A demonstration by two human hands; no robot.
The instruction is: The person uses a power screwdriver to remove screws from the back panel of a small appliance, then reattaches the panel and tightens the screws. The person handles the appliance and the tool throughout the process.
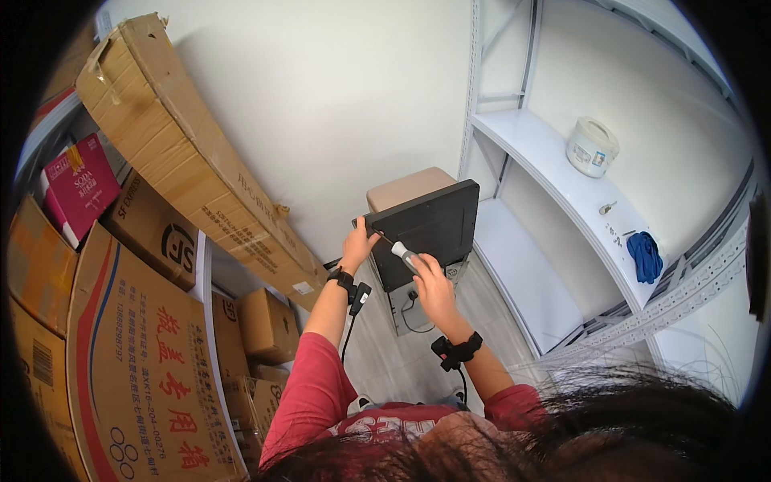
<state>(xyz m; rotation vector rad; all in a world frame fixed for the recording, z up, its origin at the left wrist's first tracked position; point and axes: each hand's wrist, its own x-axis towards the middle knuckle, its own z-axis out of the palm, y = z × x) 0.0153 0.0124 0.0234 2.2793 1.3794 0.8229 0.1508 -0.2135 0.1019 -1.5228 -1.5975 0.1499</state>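
A black flat panel [434, 221] stands tilted on a grey box-like appliance [397, 309] in front of me. My left hand [356, 247] is closed round the panel's left edge, with fingertips near its upper left corner. In my right hand [434, 287] is a screwdriver [403, 253] with a grey and white handle. Its thin shaft points up and left, the tip close to my left fingertips at the panel. Whether the tip sits in a screw is too small to tell. A beige-brown block [408, 188] shows behind the panel.
Cardboard boxes [140, 361] fill shelves on my left, and a long carton [197, 153] leans against the white wall. The right-hand metal shelf [554, 173] bears a white round tub [593, 147], small metal parts [616, 234] and a blue cloth-like bundle [644, 258]. A dark cable [411, 321] hangs by the appliance.
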